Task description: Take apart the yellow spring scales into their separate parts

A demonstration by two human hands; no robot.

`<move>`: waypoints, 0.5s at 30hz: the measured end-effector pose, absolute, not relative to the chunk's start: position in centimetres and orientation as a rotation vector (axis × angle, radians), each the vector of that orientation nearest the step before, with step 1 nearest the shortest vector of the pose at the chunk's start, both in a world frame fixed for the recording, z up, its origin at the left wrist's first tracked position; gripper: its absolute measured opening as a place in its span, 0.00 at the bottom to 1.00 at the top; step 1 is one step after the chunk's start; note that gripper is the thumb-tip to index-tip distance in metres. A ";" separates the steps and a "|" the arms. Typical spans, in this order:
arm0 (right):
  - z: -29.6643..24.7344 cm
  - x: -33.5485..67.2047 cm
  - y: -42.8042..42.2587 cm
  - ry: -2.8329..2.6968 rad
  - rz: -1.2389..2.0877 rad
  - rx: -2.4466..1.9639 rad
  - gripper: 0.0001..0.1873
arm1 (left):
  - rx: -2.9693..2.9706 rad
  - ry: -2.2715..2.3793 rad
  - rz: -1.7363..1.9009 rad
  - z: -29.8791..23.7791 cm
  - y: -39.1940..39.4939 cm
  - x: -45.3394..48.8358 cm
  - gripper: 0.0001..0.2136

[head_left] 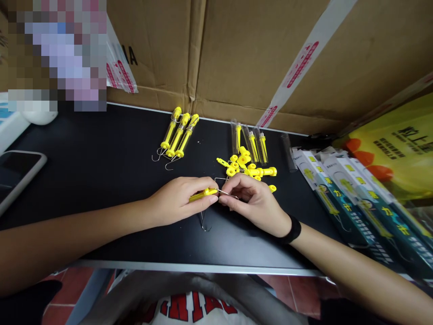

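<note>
My left hand (177, 201) is closed on a yellow plastic piece (203, 194), pinched between thumb and fingers. My right hand (259, 203) pinches a thin metal wire hook (227, 194) that meets the end of this piece. Under my left fingers a second wire hook (204, 225) lies on the black tabletop. Just beyond my right hand is a heap of small yellow plastic parts (242, 159). Behind the heap stand clear tubes with yellow rods (252, 146) inside. Farther left, three assembled yellow spring scales (179, 137) with wire hooks lie side by side.
Printed packages (341, 194) overlap at the right, beside a yellow bag (395, 140). An unfilled clear tube (288, 152) lies near them. Large cardboard boxes (243, 58) wall off the back edge. A phone (22, 174) rests at the far left, below a white object (39, 115).
</note>
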State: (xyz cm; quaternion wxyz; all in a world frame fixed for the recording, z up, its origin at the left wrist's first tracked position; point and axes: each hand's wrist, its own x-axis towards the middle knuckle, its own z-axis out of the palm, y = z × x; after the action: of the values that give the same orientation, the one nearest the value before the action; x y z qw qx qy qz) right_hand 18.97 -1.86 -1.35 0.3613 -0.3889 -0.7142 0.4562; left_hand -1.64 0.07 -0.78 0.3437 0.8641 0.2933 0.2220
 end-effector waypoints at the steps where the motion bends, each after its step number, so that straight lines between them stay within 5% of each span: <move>1: -1.4 19.0 -1.7 -1.847 1.137 -1.014 0.06 | 2.266 0.768 0.565 -0.8 0.1 -1.6 0.10; 12: -1.2 19.3 -1.2 -1.820 1.082 -1.051 0.06 | 2.232 0.839 0.519 -0.8 0.1 -1.6 0.11; 15: -1.2 19.7 -1.2 -1.954 0.700 -1.087 0.09 | 2.127 0.860 0.560 -0.9 0.2 -1.7 0.11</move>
State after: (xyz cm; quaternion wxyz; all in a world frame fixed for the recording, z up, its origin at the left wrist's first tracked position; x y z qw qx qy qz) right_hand 19.71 -1.19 -1.22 0.3887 -0.4276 -0.7684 0.2752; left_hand -1.68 0.20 -0.87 0.3802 0.8330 0.3367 0.2195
